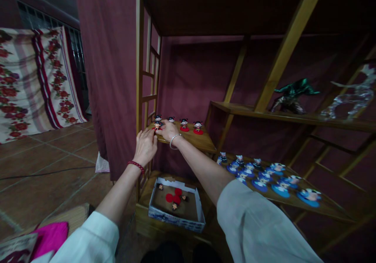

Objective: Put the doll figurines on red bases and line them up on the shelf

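Note:
A small doll figurine (158,125) with black hair and a red base stands at the front left of a small wooden shelf (202,140). My right hand (168,131) reaches in from its right side, fingers closed at the figurine's base. Close to its left lies my left hand (146,146), fingers stretched out along the shelf's front edge; its fingertips are partly hidden. Behind stands another figurine (158,118), and one more (170,119) is partly covered by my right hand. Two similar red-based figurines, one (184,124) and another (197,127), stand to the right.
An open cardboard box (152,212) below holds loose figurines and red discs. Several blue-based figurines (261,182) fill the lower right shelf. A green sculpture (296,90) and a clear animal figure (349,96) stand higher up. A wooden post and curtain (102,78) border the left.

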### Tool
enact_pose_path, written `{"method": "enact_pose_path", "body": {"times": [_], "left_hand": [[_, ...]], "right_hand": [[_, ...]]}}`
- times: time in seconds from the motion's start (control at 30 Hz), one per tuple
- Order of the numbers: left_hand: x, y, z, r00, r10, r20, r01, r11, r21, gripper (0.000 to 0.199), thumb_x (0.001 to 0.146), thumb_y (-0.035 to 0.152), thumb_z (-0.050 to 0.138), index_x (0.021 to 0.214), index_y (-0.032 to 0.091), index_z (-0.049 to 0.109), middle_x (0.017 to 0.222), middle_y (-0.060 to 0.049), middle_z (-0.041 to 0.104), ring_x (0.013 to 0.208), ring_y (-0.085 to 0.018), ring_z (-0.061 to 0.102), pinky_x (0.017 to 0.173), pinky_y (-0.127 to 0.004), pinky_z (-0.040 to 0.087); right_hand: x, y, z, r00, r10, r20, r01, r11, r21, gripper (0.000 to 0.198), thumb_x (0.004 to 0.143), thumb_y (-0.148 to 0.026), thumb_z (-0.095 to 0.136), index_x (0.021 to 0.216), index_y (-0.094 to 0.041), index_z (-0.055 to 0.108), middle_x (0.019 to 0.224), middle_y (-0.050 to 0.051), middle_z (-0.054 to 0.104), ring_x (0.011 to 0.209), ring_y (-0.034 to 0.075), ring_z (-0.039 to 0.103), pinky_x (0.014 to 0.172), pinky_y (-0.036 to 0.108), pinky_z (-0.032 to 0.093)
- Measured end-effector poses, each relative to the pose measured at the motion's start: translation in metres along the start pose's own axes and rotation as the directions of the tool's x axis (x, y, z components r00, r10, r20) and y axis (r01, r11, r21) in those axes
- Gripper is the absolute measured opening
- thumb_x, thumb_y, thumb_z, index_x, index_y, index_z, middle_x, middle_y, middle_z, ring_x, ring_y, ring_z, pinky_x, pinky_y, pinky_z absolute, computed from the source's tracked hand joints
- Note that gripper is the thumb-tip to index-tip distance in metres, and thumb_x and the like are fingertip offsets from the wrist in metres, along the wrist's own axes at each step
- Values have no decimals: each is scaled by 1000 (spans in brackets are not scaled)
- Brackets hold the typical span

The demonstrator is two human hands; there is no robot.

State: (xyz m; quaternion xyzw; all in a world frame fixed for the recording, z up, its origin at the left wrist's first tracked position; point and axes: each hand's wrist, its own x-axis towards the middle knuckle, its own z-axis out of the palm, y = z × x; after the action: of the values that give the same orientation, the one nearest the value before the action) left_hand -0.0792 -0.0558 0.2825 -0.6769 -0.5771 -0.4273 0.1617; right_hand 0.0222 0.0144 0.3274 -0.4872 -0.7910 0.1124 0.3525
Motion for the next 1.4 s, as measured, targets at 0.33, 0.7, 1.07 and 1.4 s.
{"method": "enact_pose_path", "body": {"times": [0.33, 0.7, 1.07, 1.4], "left_hand": [[5, 4, 4, 1000, 0, -11, 1, 998, 57, 32, 82, 25, 33, 102, 14, 54, 111, -12, 57, 107, -22, 47, 96, -41, 25], [4, 3, 4, 1000, 15, -22, -14, 998, 54, 32, 82, 26, 32, 101, 13, 54, 109, -13, 57, 105, -22, 47, 95, -41, 26], [4, 3, 6, 1000, 15, -23, -14, 998, 64, 32, 82, 26, 32, 102, 14, 54, 112, -12, 55, 106, -22, 46, 95, -42, 26], [5, 4, 6, 1000, 8, -1, -8, 996, 90, 35, 83, 27, 30, 102, 12, 55, 113, -14, 54, 107, -23, 45, 95, -42, 26]], "right_hand": [[7, 1, 5, 999, 15, -31, -17, 997, -72, 41, 64, -31, 63, 102, -17, 54, 89, 4, 63, 79, 17, 58, 70, 25, 44], [10, 2, 7, 1000, -10, -25, 7, 992, -125, 40, 65, -33, 62, 100, -18, 54, 90, 5, 64, 81, 17, 59, 71, 25, 44], [12, 4, 10, 1000, -8, -25, 5, 994, -111, 38, 65, -31, 62, 99, -17, 55, 92, 7, 64, 83, 18, 59, 72, 26, 44], [11, 5, 10, 999, -29, -22, 26, 994, -109, 35, 66, -29, 61, 98, -16, 57, 91, 7, 64, 80, 17, 59, 72, 25, 44]]}}
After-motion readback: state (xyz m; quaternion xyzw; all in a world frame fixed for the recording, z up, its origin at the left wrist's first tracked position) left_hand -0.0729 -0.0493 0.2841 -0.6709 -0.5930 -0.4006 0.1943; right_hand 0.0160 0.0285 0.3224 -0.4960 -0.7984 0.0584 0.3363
